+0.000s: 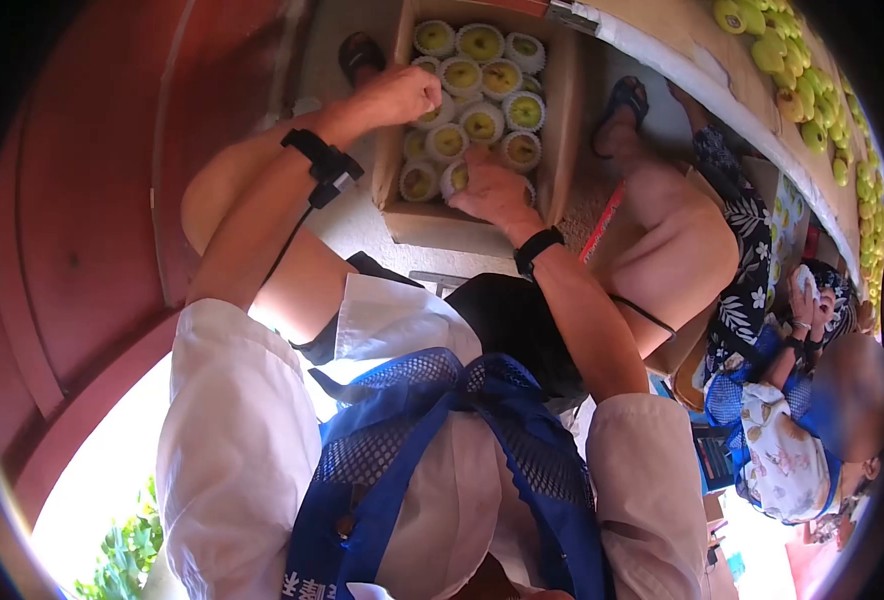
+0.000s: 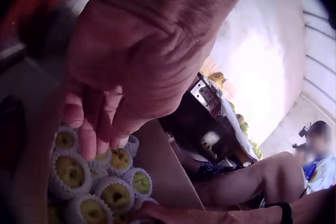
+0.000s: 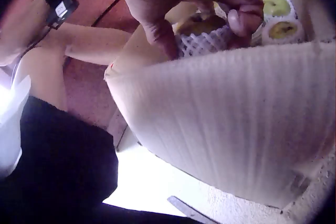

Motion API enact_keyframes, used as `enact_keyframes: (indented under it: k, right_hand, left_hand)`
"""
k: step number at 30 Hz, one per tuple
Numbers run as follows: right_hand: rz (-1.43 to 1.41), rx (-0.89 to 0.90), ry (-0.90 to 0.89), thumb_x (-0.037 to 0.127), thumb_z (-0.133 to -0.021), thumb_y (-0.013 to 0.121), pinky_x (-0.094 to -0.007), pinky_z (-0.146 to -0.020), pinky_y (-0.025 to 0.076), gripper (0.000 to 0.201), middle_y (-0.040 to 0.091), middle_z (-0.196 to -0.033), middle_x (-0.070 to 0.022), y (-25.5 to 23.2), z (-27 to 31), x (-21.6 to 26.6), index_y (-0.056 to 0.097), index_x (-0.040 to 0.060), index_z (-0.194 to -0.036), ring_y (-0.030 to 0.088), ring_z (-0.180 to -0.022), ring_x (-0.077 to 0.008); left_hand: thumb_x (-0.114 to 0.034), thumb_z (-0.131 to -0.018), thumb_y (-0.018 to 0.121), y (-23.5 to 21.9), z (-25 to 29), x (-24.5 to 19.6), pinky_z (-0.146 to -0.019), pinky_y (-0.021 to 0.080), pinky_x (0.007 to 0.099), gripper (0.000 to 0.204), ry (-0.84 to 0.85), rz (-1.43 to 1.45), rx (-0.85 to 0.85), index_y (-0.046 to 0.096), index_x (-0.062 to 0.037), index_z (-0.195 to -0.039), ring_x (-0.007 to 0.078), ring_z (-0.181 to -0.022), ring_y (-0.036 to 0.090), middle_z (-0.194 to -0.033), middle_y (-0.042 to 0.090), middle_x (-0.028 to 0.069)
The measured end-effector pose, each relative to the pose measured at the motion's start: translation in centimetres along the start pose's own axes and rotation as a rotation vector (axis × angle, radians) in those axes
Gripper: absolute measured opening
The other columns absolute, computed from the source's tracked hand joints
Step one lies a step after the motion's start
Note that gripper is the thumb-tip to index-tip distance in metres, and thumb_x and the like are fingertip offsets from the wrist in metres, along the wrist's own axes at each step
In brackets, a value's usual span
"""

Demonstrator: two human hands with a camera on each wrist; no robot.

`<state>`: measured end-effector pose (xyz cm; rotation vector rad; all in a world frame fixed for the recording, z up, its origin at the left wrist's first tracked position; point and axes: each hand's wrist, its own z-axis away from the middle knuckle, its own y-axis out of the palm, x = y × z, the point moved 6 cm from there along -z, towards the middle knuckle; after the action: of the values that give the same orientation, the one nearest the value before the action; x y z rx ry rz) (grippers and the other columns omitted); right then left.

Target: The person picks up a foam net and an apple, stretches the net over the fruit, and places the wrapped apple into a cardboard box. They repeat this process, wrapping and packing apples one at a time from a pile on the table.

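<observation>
Round yellow-green fruits (image 1: pixel 481 124) in white foam nets fill a cardboard box (image 1: pixel 442 231) between the person's knees. At the near end of the box, the right hand (image 1: pixel 495 190) grips one netted fruit (image 3: pixel 202 37), thumb on one side and fingers on the other. Part of that fruit is covered by the hand. The left hand (image 1: pixel 405 95) hangs over the left side of the box, its fingers (image 2: pixel 90 124) pointing down. Its fingertips are right at the tops of the fruits, partly hiding one netted fruit (image 2: pixel 102 159).
Green fruits (image 1: pixel 800 75) lie along a white-edged stand (image 1: pixel 682 65) at the upper right. Another person (image 1: pixel 787 440) in a blue vest is to the right. A red panel (image 1: pixel 82 170) stands at the left. The wearer's legs (image 1: pixel 667 230) flank the box.
</observation>
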<state>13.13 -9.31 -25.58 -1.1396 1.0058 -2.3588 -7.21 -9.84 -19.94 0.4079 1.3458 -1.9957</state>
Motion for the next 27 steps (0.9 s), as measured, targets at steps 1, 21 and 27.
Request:
enact_keyframes:
  k: [1,21,27]
  right_hand:
    - [0.015,-0.007,-0.021,0.036,-0.069,0.074,-0.0490,-0.086,0.053,0.079,0.067,-0.115,-0.0258,0.4,0.1,0.0,0.048,0.0030,-0.136,0.066,-0.108,-0.0394]
    - [-0.085,0.125,0.117,0.032,-0.067,0.075,-0.0469,-0.088,0.055,0.081,0.064,-0.120,-0.0262,-1.1,1.5,-0.6,0.047,0.0091,-0.139,0.067,-0.107,-0.0420]
    - [-0.050,0.063,0.146,0.034,-0.068,0.077,-0.0467,-0.090,0.054,0.085,0.065,-0.119,-0.0229,-0.9,1.4,-1.5,0.045,0.0125,-0.144,0.066,-0.107,-0.0404]
  left_hand:
    - [-0.015,-0.092,0.063,0.9,-0.2,-0.3,-0.078,0.055,0.0376,0.020,0.055,-0.030,-0.027,0.071,-0.0045,-0.107,0.0254,-0.088,0.072,-0.097,0.074,0.0125]
    - [-0.018,-0.076,0.074,12.5,-5.4,-2.5,-0.090,0.049,0.0416,0.044,0.221,-0.604,-0.409,0.053,-0.0063,-0.113,0.0300,-0.110,0.059,-0.113,0.058,0.0123]
    - [-0.014,-0.077,0.068,12.0,-6.4,-2.6,-0.092,0.047,0.0408,0.037,0.325,-0.616,-0.460,0.058,-0.0066,-0.112,0.0295,-0.111,0.058,-0.115,0.058,0.0121]
